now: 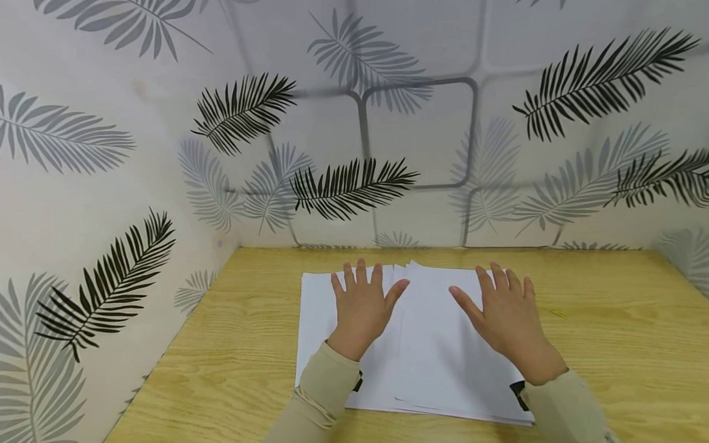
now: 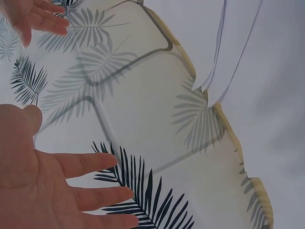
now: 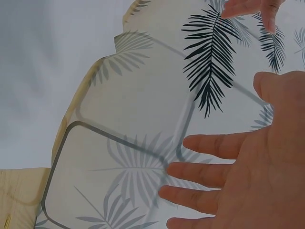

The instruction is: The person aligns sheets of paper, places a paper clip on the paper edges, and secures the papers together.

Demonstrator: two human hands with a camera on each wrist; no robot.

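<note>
Location of white rectangular paper sheets (image 1: pixel 426 349): flat, overlapping, on yellow wood-grain table (image 1: pixel 218 356), beneath bare left hand (image 1: pixel 362 306) and bare right hand (image 1: pixel 507 317), both empty, fingers spread wide. Preferably lower palms evenly, without dragging upper sheets.

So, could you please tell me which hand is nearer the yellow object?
The right hand: the yellow object lies to its right, while the left hand is farther away, over the papers.

Hands (image 1: pixel 362 310) above white papers (image 1: pixel 432 349), wooden table (image 1: pixel 230 356)
</note>
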